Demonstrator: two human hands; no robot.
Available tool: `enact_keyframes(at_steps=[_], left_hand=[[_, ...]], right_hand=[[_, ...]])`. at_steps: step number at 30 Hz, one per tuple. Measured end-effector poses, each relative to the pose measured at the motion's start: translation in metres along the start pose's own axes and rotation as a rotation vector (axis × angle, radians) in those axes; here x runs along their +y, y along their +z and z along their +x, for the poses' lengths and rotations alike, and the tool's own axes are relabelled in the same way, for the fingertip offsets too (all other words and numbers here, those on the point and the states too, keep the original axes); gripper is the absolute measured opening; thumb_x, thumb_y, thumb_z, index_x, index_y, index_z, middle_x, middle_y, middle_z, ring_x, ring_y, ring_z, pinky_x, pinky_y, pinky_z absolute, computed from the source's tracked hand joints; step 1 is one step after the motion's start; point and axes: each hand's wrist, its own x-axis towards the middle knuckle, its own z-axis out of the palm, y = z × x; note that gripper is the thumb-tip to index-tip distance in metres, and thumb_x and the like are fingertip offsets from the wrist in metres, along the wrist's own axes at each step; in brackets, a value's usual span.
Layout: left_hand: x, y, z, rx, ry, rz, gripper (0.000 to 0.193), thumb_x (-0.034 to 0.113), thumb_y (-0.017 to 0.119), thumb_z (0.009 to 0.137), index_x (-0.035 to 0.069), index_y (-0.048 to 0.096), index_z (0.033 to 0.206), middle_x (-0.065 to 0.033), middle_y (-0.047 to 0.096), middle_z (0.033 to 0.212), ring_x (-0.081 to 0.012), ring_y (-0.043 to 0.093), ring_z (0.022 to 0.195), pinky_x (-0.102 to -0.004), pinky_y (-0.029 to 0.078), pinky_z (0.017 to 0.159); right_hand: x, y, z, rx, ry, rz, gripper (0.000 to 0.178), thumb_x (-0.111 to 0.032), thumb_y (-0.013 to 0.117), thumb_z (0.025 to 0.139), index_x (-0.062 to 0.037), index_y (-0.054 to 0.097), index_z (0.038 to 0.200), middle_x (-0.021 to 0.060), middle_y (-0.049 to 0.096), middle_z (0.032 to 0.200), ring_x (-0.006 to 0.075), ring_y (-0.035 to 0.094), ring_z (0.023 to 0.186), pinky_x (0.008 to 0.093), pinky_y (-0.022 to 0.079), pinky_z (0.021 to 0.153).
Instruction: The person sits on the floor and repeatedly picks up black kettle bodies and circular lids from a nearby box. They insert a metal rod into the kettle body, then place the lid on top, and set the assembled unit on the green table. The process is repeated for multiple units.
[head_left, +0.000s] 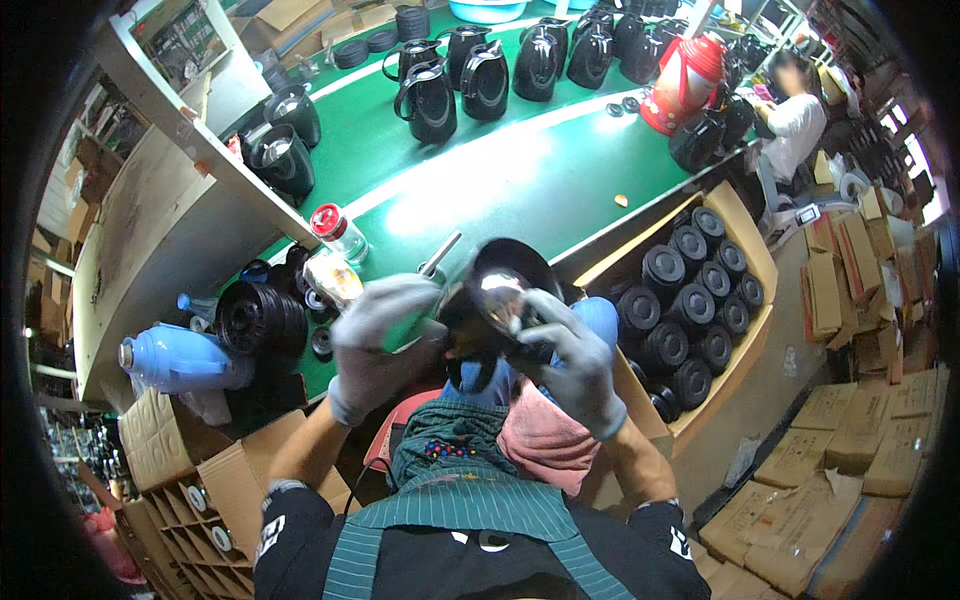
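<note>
A glossy black jug [505,262], tilted with its round open end away from me, is in front of my lap. My gloved right hand [580,365] is closed on its right side, thumb and fingers on the dark shell. At the jug's left, my gloved left hand [380,335] is curved with thumb and fingers apart. Its thumb tip is at the jug's edge; whether it presses there is hard to see. A pale rod-like handle [440,254] lies on the bench just beyond my left fingers. The jug's underside is partly hidden by my right hand.
Several black jugs [485,82] stand across the green bench [400,190]. A carton [757,240] of round black parts sits at my right. A red-lidded jar [340,230], black rings [262,318] and a blue flask [185,357] are at left. Another person [795,125] sits far right.
</note>
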Motion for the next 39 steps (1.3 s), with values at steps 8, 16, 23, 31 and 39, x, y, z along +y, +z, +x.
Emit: enact_keyframes(at_steps=[8,16,23,31,39], left_hand=[[-0.057,0.035,-0.109,-0.552,-0.815,-0.675,0.057,0.020,0.072,0.104,0.004,0.056,0.157,-0.0116,0.062,0.155,-0.0222,0.059,0.139,-0.0403,0.045,0.120],[-0.111,0.063,-0.176,-0.547,-1.095,-1.031,0.076,0.035,0.082,0.091,0.002,0.057,0.154,-0.0173,0.066,0.149,-0.0307,0.063,0.135,-0.0469,0.048,0.119],[-0.140,0.079,-0.202,-0.266,-1.337,-1.220,0.076,0.043,0.072,0.094,0.002,0.055,0.156,-0.0182,0.064,0.151,-0.0322,0.062,0.136,-0.0489,0.047,0.119],[-0.161,0.085,-0.192,-0.123,-1.390,-1.289,0.079,0.053,0.061,0.097,0.002,0.053,0.157,-0.0193,0.062,0.153,-0.0340,0.062,0.137,-0.0511,0.047,0.120],[-0.155,0.094,-0.187,-0.133,-1.432,-1.369,0.084,0.062,0.050,0.101,0.002,0.051,0.159,-0.0204,0.060,0.155,-0.0357,0.061,0.138,-0.0533,0.047,0.120]], right_hand=[[-0.033,-0.028,-0.090,0.182,0.120,0.280,0.036,-0.005,0.097,0.076,-0.0037,0.075,0.104,0.0297,0.065,0.148,0.0400,0.067,0.137,0.0490,0.056,0.111],[-0.044,-0.016,-0.123,-0.075,-0.098,0.242,0.025,-0.019,0.077,0.088,-0.0085,0.068,0.109,0.0248,0.059,0.158,0.0478,0.057,0.145,0.0577,0.053,0.112],[-0.021,-0.017,-0.134,0.085,0.005,0.334,0.052,-0.024,0.091,0.086,-0.0073,0.073,0.131,0.0215,0.061,0.154,0.0409,0.060,0.143,0.0619,0.047,0.119],[0.241,-0.110,-0.218,0.234,1.134,-0.836,0.108,-0.067,0.078,0.088,-0.0008,0.042,0.165,0.0341,0.048,0.161,0.0469,0.041,0.155,0.0594,0.027,0.129],[0.289,-0.131,-0.226,-0.146,1.322,-1.086,0.112,-0.084,0.072,0.081,-0.0212,0.044,0.170,0.0346,0.059,0.145,0.0514,0.052,0.136,0.0703,0.025,0.121]])
